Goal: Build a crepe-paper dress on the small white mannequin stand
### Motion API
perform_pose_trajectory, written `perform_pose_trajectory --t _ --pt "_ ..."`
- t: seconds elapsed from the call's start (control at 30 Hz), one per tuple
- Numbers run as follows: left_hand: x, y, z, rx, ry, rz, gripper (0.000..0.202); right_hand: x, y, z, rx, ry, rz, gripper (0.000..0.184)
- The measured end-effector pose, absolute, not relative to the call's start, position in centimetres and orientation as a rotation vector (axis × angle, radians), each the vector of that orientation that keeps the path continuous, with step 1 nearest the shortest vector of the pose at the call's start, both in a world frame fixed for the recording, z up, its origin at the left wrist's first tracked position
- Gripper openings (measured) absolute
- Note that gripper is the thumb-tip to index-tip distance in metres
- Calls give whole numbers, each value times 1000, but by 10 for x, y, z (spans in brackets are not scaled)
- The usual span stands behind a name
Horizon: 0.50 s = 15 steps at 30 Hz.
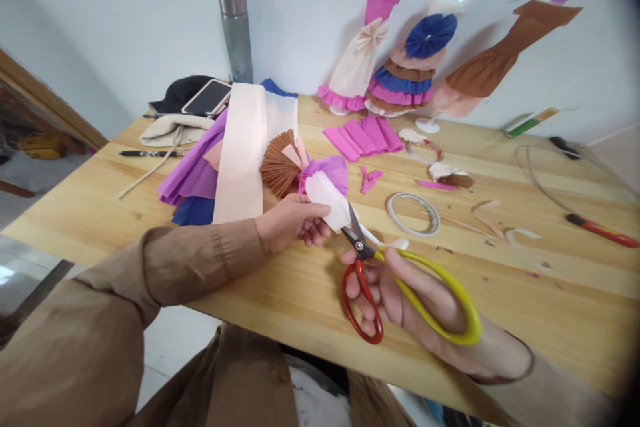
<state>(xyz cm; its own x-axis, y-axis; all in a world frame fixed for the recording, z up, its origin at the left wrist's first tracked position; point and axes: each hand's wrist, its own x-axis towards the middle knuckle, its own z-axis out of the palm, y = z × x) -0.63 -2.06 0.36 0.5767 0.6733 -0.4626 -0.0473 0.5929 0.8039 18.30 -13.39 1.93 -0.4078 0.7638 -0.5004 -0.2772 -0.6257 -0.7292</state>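
Near desk's [295, 283] front edge, left hand [286, 221] pinches white paper [326, 197]; right hand [395, 305] grips red-and-yellow-handled scissors [361, 247], blades at paper.

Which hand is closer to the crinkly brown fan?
Left. The left hand, holding a white piece, is close in front of the brown fan; the right hand, holding scissors, is farther off, to the right.

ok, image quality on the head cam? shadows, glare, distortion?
Head view: soft shadows on the wall beside the small dresses; head view: glare patch on the floor, far left; head view: dark right edge, right sleeve smeared; head view: scissors fairly crisp, brown dress slanting, probably wide-angle stretch.
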Motion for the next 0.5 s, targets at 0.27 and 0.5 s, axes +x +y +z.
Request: perform_pose_trajectory --t 0.27,0.5 --pt "-8 -20 2 839 840 493 26 187 -130 23 -1225 -778 2051 50" --pt "-8 -20 2 833 850 493 24 179 -128 28 -1318 -788 2013 59"
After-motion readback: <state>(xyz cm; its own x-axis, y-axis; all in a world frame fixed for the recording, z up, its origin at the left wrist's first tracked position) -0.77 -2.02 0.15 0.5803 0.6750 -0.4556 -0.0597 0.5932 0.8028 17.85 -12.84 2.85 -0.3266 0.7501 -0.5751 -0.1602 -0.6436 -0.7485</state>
